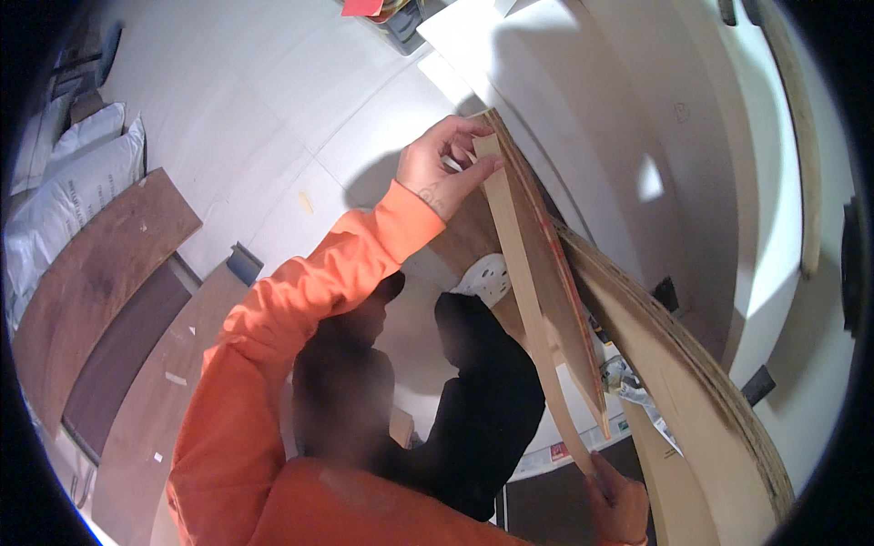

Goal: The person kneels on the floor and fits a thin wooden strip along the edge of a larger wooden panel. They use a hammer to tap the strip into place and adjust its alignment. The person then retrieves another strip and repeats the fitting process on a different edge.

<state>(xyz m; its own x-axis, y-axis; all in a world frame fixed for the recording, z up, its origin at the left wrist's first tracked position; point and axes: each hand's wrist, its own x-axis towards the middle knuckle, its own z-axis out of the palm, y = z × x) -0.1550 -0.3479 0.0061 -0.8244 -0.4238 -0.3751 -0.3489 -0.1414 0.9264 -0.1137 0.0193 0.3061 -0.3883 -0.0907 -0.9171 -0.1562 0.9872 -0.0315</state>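
A long, thin, light-wood strip (516, 237) runs from the upper middle down to the lower right, bowing slightly. Its top end is pinched between thumb and fingers of my left hand (451, 159), beside the upper corner of a brown wooden board (551, 273) with a reddish streak along its edge. My right hand (621, 502) is closed around the strip's lower end, near the bottom of the picture. The board stands tilted just right of the strip. Whether the strip touches the board along its length, I cannot tell.
More wooden panels (678, 364) lean at the right, beside a white wall. Brown boards (100, 282) and stuffed white sacks (77, 187) are at the left. A perforated white piece (487, 278) is near my black-clad knees (482, 400). Pale tiled floor (264, 82) stretches ahead.
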